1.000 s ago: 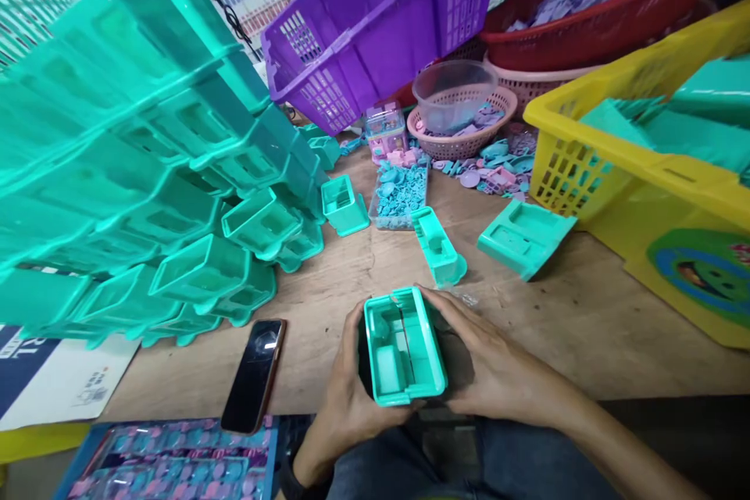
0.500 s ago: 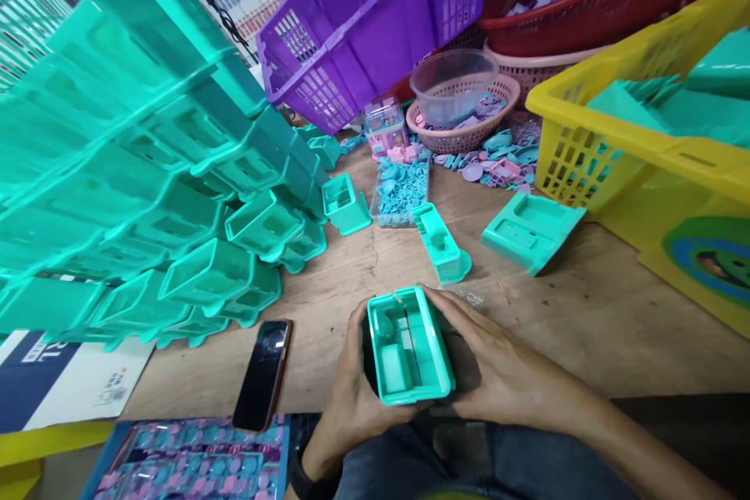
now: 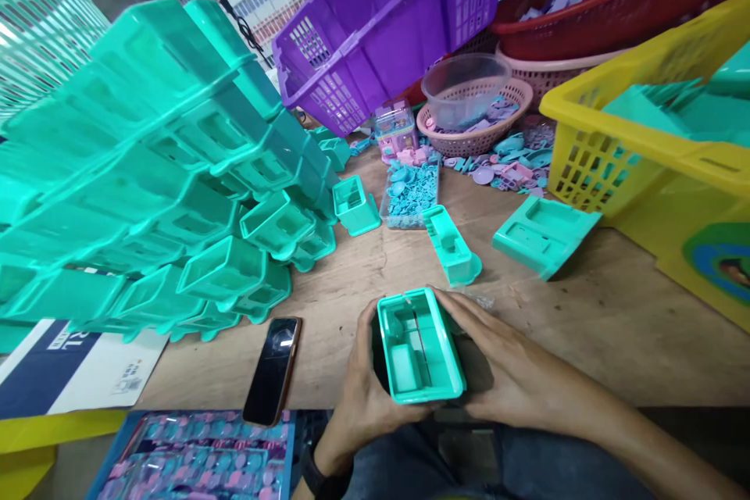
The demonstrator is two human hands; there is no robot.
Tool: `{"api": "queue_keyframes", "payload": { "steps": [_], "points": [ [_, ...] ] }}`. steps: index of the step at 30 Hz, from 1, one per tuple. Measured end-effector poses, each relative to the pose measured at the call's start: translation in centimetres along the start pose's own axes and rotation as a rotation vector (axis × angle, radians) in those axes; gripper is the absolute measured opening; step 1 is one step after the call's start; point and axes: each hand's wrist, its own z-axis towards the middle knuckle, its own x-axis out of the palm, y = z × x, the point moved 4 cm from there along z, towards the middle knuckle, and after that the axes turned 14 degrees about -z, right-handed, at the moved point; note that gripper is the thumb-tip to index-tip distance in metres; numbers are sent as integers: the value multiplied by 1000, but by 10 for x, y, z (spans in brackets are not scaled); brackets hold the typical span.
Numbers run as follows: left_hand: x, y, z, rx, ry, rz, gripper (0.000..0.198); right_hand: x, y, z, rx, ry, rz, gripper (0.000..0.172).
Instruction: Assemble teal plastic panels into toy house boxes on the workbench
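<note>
A teal plastic box-shaped housing (image 3: 442,344) is held between both hands at the table's front edge, its open side facing up at me. Inside it a raised block and a dark seam line show. My left hand (image 3: 366,375) is wrapped round its left side and lower corner. Along the right side, my right hand (image 3: 492,359) presses with fingers reaching to the far corner; some fingertips are hidden behind the housing. Just beyond lies a narrow teal part (image 3: 451,246), and right of that a flat teal panel (image 3: 544,234).
Stacked teal housings (image 3: 176,141) rise at the left. A phone (image 3: 273,371) lies near the front edge. Behind are a clear tray of small blue parts (image 3: 412,191), a pink basket (image 3: 474,137) and a purple crate (image 3: 380,55). A yellow crate (image 3: 638,148) stands at right.
The whole view has shifted slightly, so everything sits a little further right. Both hands still grip the housing; the seam inside it now looks more closed at the far end.
</note>
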Motion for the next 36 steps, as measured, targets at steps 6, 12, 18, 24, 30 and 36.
{"api": "queue_keyframes", "payload": {
  "steps": [6, 12, 18, 24, 30, 36],
  "points": [
    [-1, 3, -1, -8, -15, 1, 120, -4, 5, 2, -27, -16, -30, 141],
    [1, 5, -1, -22, -38, -29, 125, -6, 3, 3, -44, 16, -42, 140],
    [3, 0, 1, 8, -23, -49, 120, -8, 5, 6, -56, 26, -18, 135],
    [2, -2, 1, 60, -34, 16, 120, -9, 6, 4, -71, 11, -64, 123],
    [3, -1, 0, 71, -41, -29, 120, -8, 4, 4, -92, -4, -89, 123],
    [3, -1, -1, 53, -19, -13, 122, -6, 1, 3, -93, -12, -96, 121]
  ]
}}
